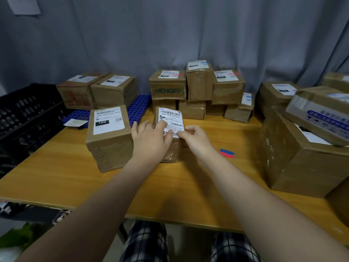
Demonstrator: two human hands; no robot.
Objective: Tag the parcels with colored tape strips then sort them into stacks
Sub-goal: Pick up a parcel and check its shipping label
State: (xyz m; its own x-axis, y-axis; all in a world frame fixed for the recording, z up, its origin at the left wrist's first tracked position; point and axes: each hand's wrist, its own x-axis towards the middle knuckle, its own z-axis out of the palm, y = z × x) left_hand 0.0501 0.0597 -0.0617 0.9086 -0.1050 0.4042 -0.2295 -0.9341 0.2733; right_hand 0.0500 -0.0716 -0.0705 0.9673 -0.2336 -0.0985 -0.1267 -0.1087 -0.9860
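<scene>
A small cardboard parcel [171, 118] with a white shipping label stands at the middle of the wooden table [170, 186]. My left hand [151, 138] lies flat on its label and left edge, fingers spread. My right hand [196, 138] pinches at the label's lower right corner; whether a tape strip is between the fingers I cannot tell. Blue and red tape strips [227, 153] lie on the table to the right. A parcel marked 150 [109, 137] stands to the left.
Tagged parcels [198, 86] are stacked at the back centre. Two untagged boxes [98, 89] sit back left on a blue perforated tray [137, 108]. Large boxes [306, 144] crowd the right side. A black crate [28, 110] stands at far left.
</scene>
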